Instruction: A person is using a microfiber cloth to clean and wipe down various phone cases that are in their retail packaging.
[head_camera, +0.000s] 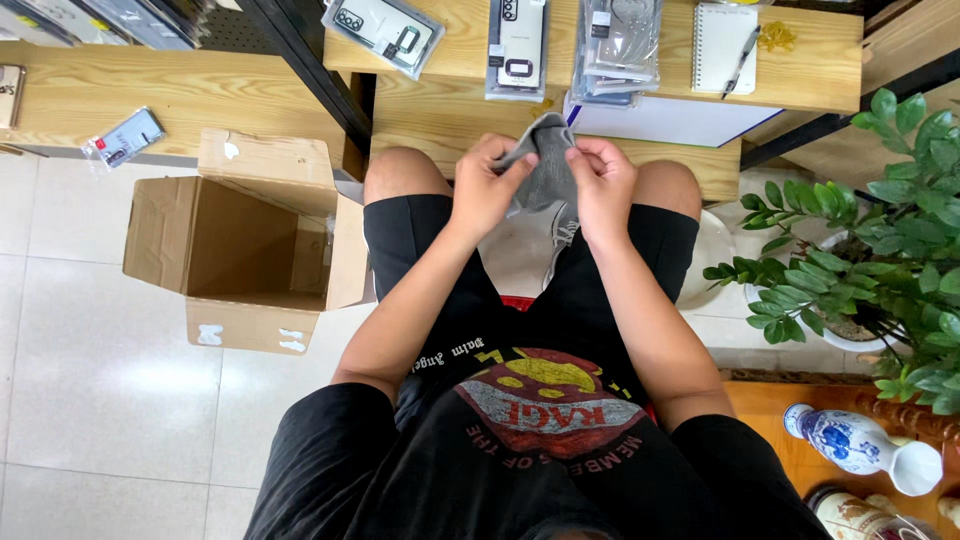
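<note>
The person sat with both hands raised above the knees, each clenched on a grey cloth (547, 165) — the left hand (487, 188) pinching its near edge, the right hand (603, 185) gripping the other side, the rest hanging down between the legs. Just ahead stood the wooden counter (640, 90), carrying packaged phone cases (517, 45) and a spiral notebook (724, 47). An open cardboard box (250, 240) sat on the floor — a potted plant (870, 230) opposite.

Pale tiled floor (90, 380), light wooden shelves (70, 95), a leafy potted plant (880, 230).
</note>
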